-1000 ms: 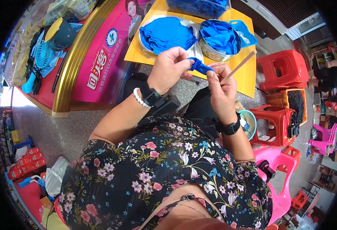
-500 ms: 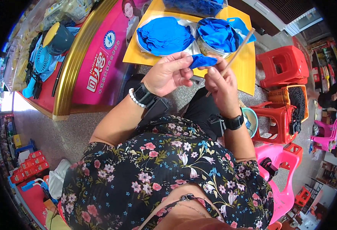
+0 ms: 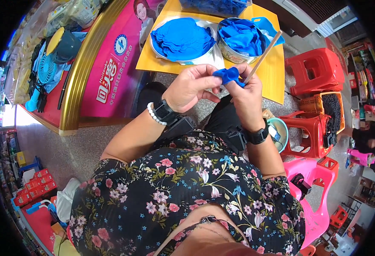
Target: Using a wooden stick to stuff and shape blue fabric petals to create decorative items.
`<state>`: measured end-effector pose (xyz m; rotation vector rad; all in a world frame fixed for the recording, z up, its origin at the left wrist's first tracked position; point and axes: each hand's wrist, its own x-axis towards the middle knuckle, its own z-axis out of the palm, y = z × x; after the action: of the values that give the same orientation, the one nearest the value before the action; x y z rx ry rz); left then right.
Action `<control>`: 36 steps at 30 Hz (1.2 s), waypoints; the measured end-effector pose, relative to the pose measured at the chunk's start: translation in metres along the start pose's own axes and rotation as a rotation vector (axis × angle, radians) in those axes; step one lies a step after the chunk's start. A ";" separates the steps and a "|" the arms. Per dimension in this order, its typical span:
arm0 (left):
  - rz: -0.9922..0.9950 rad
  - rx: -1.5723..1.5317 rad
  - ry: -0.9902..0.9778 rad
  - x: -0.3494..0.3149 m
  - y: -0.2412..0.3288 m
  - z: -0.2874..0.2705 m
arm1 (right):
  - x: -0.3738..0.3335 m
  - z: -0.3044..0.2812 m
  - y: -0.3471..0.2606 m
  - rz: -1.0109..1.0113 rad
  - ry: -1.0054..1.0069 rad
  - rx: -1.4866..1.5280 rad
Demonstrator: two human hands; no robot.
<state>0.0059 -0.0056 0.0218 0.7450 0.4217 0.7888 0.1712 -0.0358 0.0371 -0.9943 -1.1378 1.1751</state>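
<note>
Between both hands, in front of my body, is a small bunched blue piece [image 3: 229, 76] of thin, cloth-like material. My left hand [image 3: 196, 87] pinches its left side between thumb and fingertips. My right hand [image 3: 248, 98] grips its right side, the thumb pressed on top. A thin wooden stick [image 3: 265, 54] also passes through the right hand, slanting up and to the right. Just beyond the hands, a stack of flat blue pieces [image 3: 182, 38] lies on a white plate [image 3: 213, 54]. Beside it, a round tub [image 3: 235, 56] holds loose, crumpled blue pieces [image 3: 243, 36].
The plate and tub stand on a yellow board [image 3: 275, 87]. At its far edge are a clear box [image 3: 215, 12] of blue material and a light-blue plastic container [image 3: 269, 29]. A gold-edged counter [image 3: 72, 102] is at left. Red stools [image 3: 315, 70] and a pink chair [image 3: 317, 205] are at right.
The blue piece has gone from a long folded shape to a rounder bunch. My right thumb has come over onto it, and both hands have shifted slightly lower.
</note>
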 end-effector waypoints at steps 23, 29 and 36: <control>0.332 0.678 0.239 0.002 0.004 0.005 | -0.001 -0.002 -0.004 -0.010 -0.103 -0.022; 0.452 0.786 0.306 0.003 0.000 0.007 | 0.002 -0.002 -0.001 0.041 -0.068 -0.094; 0.363 0.609 0.085 0.001 0.000 0.012 | 0.007 0.001 0.007 -0.028 0.068 -0.031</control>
<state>0.0132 -0.0101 0.0301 1.3852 0.6247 1.0479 0.1697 -0.0281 0.0313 -1.0311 -1.1161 1.0963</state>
